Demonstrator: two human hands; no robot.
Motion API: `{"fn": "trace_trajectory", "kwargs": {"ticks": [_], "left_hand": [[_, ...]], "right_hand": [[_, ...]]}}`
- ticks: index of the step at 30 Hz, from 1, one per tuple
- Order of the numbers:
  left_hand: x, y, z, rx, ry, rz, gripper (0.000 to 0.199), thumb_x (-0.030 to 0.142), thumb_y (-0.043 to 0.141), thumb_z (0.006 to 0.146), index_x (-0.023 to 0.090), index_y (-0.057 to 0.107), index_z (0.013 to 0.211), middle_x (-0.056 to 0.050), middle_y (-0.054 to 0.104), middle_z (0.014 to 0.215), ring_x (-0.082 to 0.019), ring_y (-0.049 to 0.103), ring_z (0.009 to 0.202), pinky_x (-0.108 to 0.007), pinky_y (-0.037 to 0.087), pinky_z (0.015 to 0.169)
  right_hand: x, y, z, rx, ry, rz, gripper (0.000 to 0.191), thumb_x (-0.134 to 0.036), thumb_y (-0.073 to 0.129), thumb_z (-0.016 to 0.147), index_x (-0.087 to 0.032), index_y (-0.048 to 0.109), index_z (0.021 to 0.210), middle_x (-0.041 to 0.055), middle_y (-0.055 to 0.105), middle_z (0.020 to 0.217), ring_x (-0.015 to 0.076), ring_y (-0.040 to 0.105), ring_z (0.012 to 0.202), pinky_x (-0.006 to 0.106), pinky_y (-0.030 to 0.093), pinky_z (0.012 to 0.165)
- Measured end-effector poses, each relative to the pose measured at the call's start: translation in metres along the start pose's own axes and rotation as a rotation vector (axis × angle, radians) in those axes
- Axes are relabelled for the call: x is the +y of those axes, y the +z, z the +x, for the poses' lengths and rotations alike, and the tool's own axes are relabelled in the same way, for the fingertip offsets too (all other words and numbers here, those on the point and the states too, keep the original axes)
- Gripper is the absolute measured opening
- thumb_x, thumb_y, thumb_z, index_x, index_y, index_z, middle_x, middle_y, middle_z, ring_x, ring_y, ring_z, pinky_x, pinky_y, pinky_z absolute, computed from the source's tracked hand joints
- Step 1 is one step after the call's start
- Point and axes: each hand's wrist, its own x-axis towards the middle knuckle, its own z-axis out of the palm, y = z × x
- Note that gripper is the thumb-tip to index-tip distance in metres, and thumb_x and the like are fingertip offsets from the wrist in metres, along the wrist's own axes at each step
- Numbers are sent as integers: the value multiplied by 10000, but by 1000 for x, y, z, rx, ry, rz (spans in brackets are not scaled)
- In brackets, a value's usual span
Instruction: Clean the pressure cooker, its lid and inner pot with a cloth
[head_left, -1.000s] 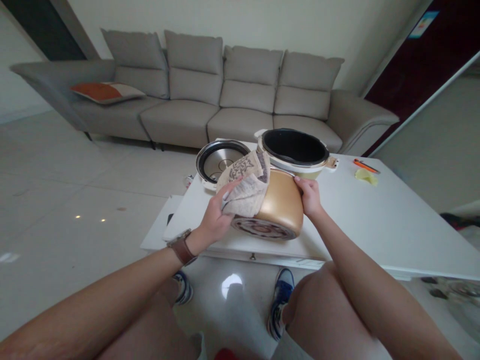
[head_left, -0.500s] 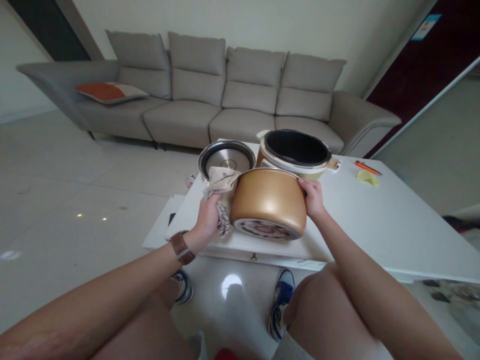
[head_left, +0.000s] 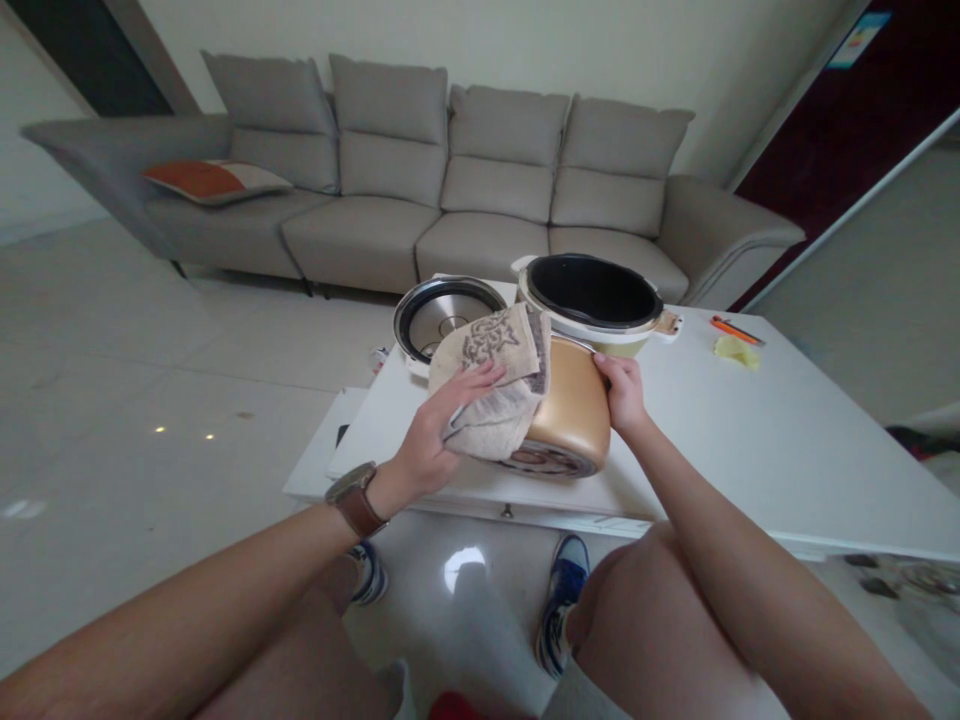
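A gold inner pot (head_left: 574, 400) is tilted above the near edge of the table, its stained underside partly facing me. My right hand (head_left: 622, 388) grips its rim on the right, thumb on top. Against the pot's left outer side, my left hand (head_left: 454, 415) holds a beige patterned cloth (head_left: 499, 340), fingers stretched along it. The cloth hides the left half of the pot. Just behind stands the cooker body (head_left: 592, 290) with a dark, open well. Left of it lies a round lid (head_left: 450, 315), inner side up, partly covered by the cloth.
The white table (head_left: 787, 450) extends to the right, with an orange-handled tool (head_left: 736, 330) and a crumpled yellow piece (head_left: 736, 351) on it. A grey sofa (head_left: 360, 240) with an orange and white cushion (head_left: 214, 182) stands behind. A drawer knob (head_left: 508, 511) sits on the table's near side.
My left hand has brought the cloth rightward from beside the pot onto its outer wall, and the cloth has spread out. My right hand keeps the pot in about the same place.
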Motion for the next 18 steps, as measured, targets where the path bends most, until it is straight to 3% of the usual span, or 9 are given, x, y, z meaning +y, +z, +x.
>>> {"fn": "trace_trajectory", "kwargs": {"ticks": [2, 4, 8, 11, 15, 18], "left_hand": [[1, -3, 2, -55, 118, 61, 439, 374, 676, 927, 229, 693, 1340, -133, 639, 1483, -320, 530, 1450, -534, 340, 1266], [2, -4, 4, -39, 147, 84, 451, 354, 635, 962, 235, 656, 1397, -136, 624, 1499, -306, 520, 1461, -529, 350, 1260], [2, -3, 6, -37, 159, 82, 462, 344, 626, 975, 239, 635, 1424, -138, 615, 1509, -298, 513, 1468, -524, 351, 1260], [2, -1, 6, -39, 164, 83, 444, 359, 632, 969, 245, 652, 1398, -138, 618, 1505, -302, 511, 1469, -535, 355, 1257], [3, 1, 4, -44, 158, 75, 444, 337, 635, 954, 240, 659, 1387, -133, 622, 1502, -308, 507, 1472, -546, 347, 1259], [0, 3, -1, -18, 61, 20, 512, 302, 660, 916, 239, 639, 1424, -119, 614, 1514, -310, 512, 1466, -531, 343, 1265]], "right_hand": [[0, -1, 0, -3, -5, -13, 627, -650, 735, 722, -228, 352, 460, -45, 277, 504, 91, 234, 507, 279, 187, 472], [-1, -1, -1, -23, -13, -33, 594, -629, 724, 750, -221, 389, 477, -41, 312, 516, 97, 256, 520, 278, 196, 479], [-11, -1, -2, -74, -47, -105, 481, -549, 705, 811, -206, 497, 546, -32, 397, 557, 110, 322, 557, 269, 227, 492], [-19, 1, -4, -72, -54, -150, 477, -521, 706, 827, -204, 492, 543, -36, 383, 549, 106, 310, 554, 269, 212, 489], [-19, 3, -4, -54, -7, -103, 568, -585, 735, 801, -206, 439, 498, -43, 346, 519, 92, 266, 525, 275, 180, 476], [-15, 2, -3, -48, 21, -56, 595, -655, 753, 771, -201, 476, 506, -38, 392, 525, 90, 290, 518, 273, 182, 471]]}}
